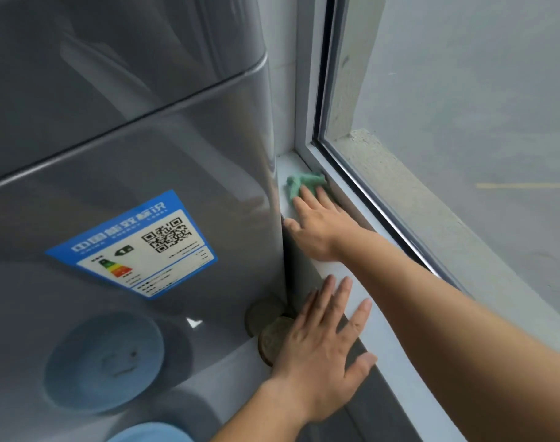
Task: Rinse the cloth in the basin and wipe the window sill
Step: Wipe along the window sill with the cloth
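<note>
Right now the crumpled green cloth (304,183) lies at the far end of the narrow white window sill (364,301), tucked into the corner between the pale window frame (307,90) and the side of the tall grey glossy refrigerator (128,138). I have my right hand (320,228) flat on top of the cloth, fingers extended and pressing down on its near edge rather than pinching it; the thumb sits out to the side, close against the refrigerator's edge. My left hand (320,355) is nearer to me, open with fingers spread, its fingertips touching the front lip of the sill and holding nothing. Just beside that hand, a round greyish-brown object (272,339) sits at the refrigerator's base; I cannot tell what it is. A blue-bordered energy label with a QR code (135,247) is stuck on the refrigerator door. At the bottom edge, part of a round blue basin (151,433) shows, mirrored in the door above it.
</note>
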A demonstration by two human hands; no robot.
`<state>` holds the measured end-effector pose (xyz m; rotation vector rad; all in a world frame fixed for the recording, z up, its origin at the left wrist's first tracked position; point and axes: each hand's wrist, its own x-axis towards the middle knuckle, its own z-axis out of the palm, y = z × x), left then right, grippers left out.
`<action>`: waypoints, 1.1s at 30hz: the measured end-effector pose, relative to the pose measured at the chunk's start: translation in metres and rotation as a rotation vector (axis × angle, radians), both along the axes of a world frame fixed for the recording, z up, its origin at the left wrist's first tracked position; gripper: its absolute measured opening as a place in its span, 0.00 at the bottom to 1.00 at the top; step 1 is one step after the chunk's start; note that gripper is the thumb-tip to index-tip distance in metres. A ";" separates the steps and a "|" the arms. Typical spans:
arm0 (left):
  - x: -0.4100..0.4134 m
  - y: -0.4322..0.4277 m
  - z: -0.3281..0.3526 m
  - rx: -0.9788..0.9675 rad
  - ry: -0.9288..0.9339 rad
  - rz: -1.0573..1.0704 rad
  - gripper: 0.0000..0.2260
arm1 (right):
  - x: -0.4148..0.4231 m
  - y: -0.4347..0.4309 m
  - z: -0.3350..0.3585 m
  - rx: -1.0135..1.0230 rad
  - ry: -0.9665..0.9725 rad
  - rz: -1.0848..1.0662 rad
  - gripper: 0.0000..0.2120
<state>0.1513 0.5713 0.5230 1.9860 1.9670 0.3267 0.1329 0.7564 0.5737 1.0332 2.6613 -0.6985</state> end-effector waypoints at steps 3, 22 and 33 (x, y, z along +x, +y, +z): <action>-0.002 0.000 0.002 -0.027 -0.047 -0.012 0.30 | -0.024 0.012 -0.009 0.011 0.036 0.105 0.31; 0.002 -0.001 0.001 -0.047 -0.021 -0.006 0.32 | 0.061 -0.024 0.000 -0.236 0.136 -0.058 0.24; -0.015 -0.010 0.009 -0.013 -0.056 0.009 0.34 | 0.128 -0.076 0.015 -0.408 0.195 -0.323 0.26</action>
